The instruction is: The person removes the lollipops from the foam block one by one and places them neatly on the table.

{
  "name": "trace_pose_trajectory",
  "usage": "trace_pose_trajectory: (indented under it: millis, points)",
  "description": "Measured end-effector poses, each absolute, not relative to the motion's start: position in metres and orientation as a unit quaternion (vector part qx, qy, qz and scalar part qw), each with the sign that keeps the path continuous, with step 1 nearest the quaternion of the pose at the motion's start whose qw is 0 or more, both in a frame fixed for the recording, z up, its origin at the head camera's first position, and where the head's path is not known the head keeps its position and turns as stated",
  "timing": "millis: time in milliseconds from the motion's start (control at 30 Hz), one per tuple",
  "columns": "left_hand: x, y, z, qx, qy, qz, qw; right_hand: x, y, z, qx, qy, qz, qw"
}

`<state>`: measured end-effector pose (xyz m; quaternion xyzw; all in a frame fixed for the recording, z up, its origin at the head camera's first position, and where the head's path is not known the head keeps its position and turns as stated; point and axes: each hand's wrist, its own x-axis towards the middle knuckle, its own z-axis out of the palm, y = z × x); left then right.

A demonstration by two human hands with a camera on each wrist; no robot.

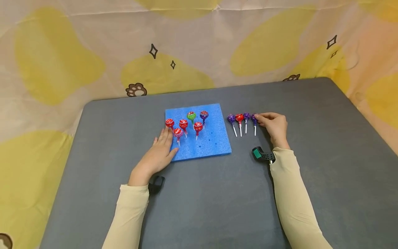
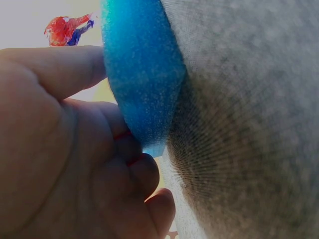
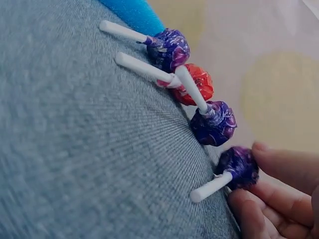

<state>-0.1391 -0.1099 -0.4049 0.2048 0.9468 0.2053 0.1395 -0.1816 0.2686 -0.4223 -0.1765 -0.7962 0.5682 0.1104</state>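
My left hand [image 1: 159, 152] rests on the near left corner of a blue foam board [image 1: 214, 145], its fingers stretched along the left edge and the thumb at the front edge. In the left wrist view the thumb and fingertips touch the foam's side. My right hand [image 1: 275, 126] pinches the wrapped head of a purple lollipop [image 3: 238, 167] between thumb and fingers; its white stick points toward me. This lollipop is the rightmost in a row right of the board. Beside it lie another purple lollipop [image 3: 214, 124], a red lollipop [image 1: 239, 118] and a further purple lollipop [image 1: 231, 119].
Several lollipops stand upright in the foam, among them a green lollipop [image 1: 191, 116], a purple lollipop [image 1: 204, 115] and a red lollipop [image 1: 198, 127]. Small holes dot the board's right part. Everything lies on a grey table [image 1: 211, 207] before a patterned cloth [image 1: 217, 45].
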Motion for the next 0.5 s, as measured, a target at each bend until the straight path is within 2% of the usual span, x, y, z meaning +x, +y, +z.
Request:
trace_pose_trajectory:
  millis: [500]
  points:
    - [-0.1397,-0.1101,-0.4033,0.202,0.947,0.203,0.143,-0.1803,0.269,-0.4191,-0.176,-0.788,0.582,0.097]
